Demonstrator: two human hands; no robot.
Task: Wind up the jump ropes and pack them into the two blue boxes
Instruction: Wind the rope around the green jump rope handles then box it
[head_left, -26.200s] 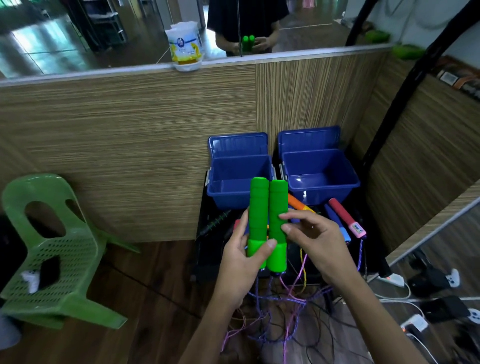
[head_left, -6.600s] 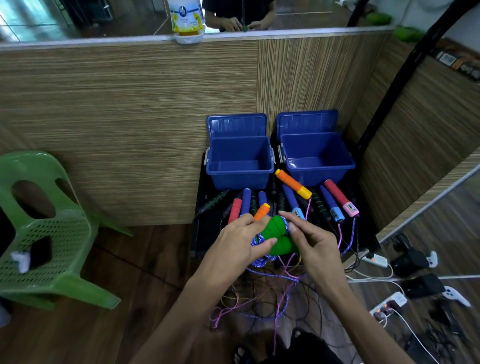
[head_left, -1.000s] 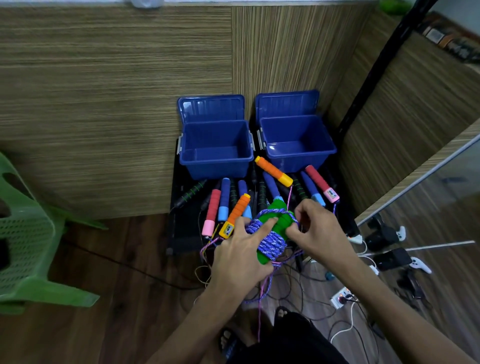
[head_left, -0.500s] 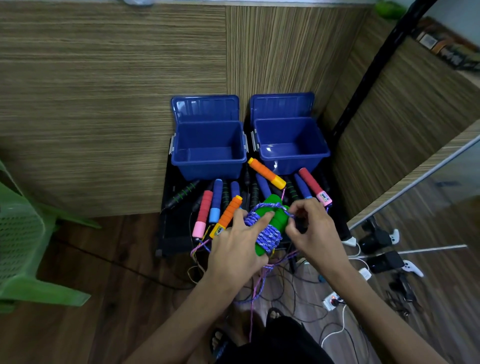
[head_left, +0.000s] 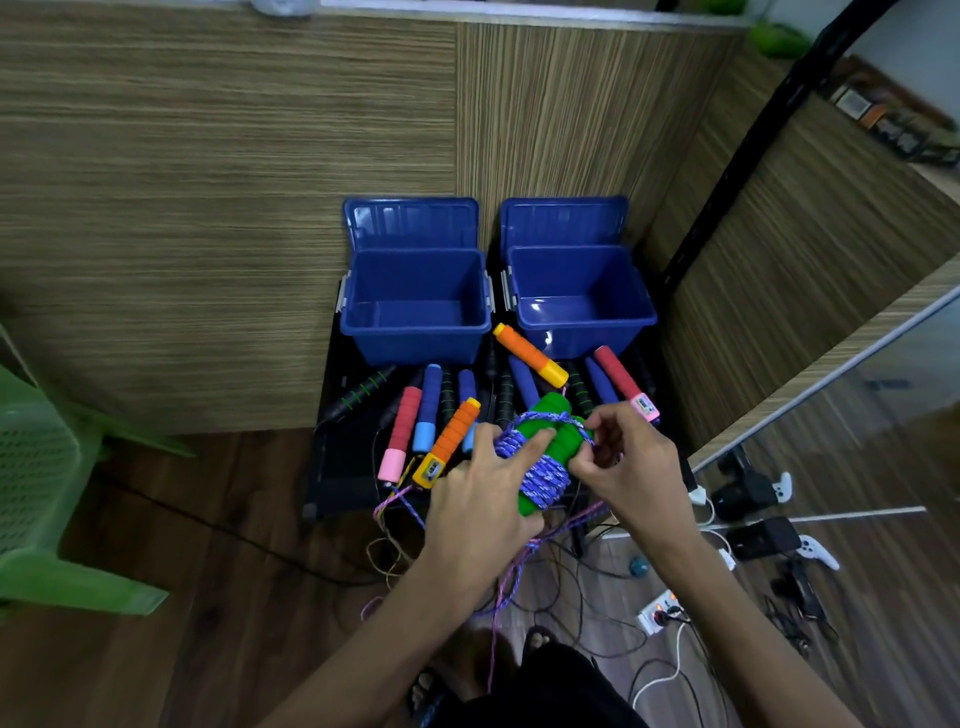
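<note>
The green jump-rope handles (head_left: 553, 434), wound with blue-purple cord (head_left: 540, 475), are held above the black stand's (head_left: 343, 467) front edge. The left hand (head_left: 480, 501) grips them, forefinger laid across the coil; the right hand's (head_left: 631, 467) fingertips (head_left: 584, 460) pinch the cord. Both blue boxes (head_left: 415, 306) stand open at the stand's back edge.

The green-handled jump rope (head_left: 551, 426) is sitting bundled, its blue-purple cord (head_left: 535, 475) wound around both handles. Two blue boxes (head_left: 415, 343) (head_left: 584, 332) are standing side by side, lids up, interiors bare. Other rope handles (head_left: 447, 441) are lying just before them, cords trailing.
</note>
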